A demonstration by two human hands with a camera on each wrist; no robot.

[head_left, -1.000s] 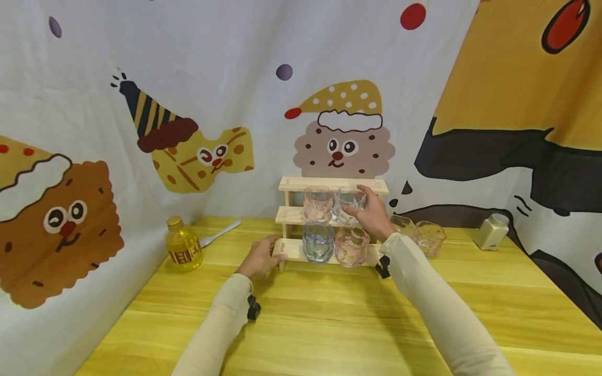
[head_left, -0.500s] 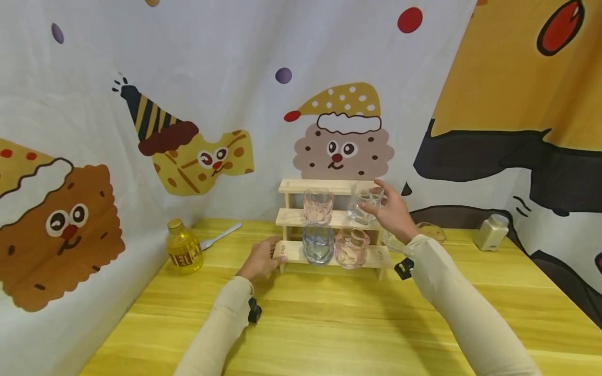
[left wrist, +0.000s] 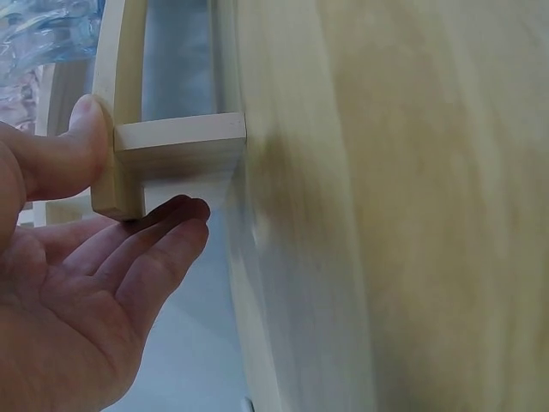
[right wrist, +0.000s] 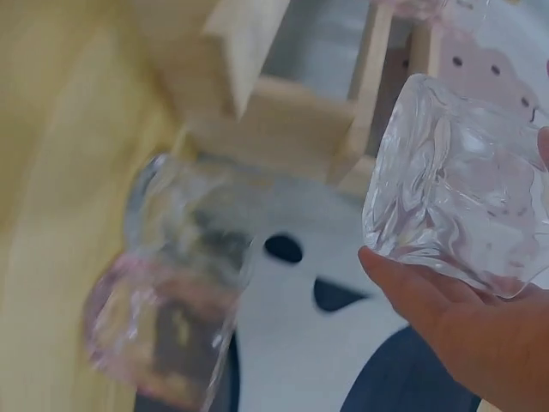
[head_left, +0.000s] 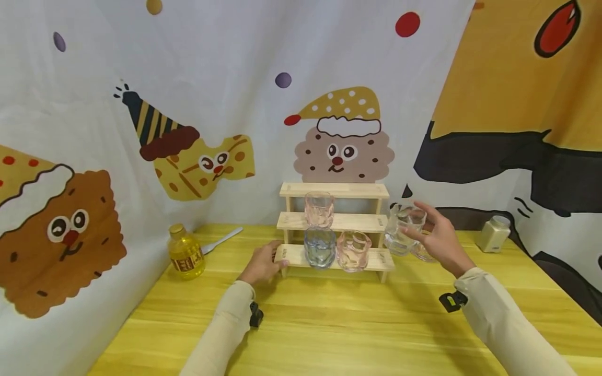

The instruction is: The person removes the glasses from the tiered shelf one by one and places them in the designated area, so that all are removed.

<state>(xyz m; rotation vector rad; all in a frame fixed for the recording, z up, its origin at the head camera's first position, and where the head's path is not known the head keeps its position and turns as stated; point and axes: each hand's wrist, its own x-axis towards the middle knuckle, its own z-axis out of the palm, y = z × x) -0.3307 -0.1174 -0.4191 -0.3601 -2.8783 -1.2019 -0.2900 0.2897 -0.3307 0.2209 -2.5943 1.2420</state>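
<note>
A three-tier wooden stand (head_left: 336, 190) stands against the back cloth. Its middle tier carries a pink glass (head_left: 319, 210); its lowest carries a blue glass (head_left: 320, 248) and another pink glass (head_left: 354, 251). My left hand (head_left: 261, 264) holds the left end of the lowest tier, thumb (left wrist: 84, 142) on top and fingers below and behind it. Just right of the stand, my right hand (head_left: 443, 241) grips a clear glass (head_left: 398, 236) between thumb and fingers. In the right wrist view this glass is apart from the stand.
On the table beyond the right hand stand a clear tumbler (right wrist: 197, 206) and a pink tumbler (right wrist: 159, 326), mostly hidden in the head view. A white-capped jar (head_left: 494, 234) is farther right. At left are a yellow bottle (head_left: 186, 253) and a pale-handled utensil (head_left: 223, 240).
My right hand has lifted the clear glass off the middle tier and carried it rightward and lower, past the stand's right end. The left hand has stayed at the stand.
</note>
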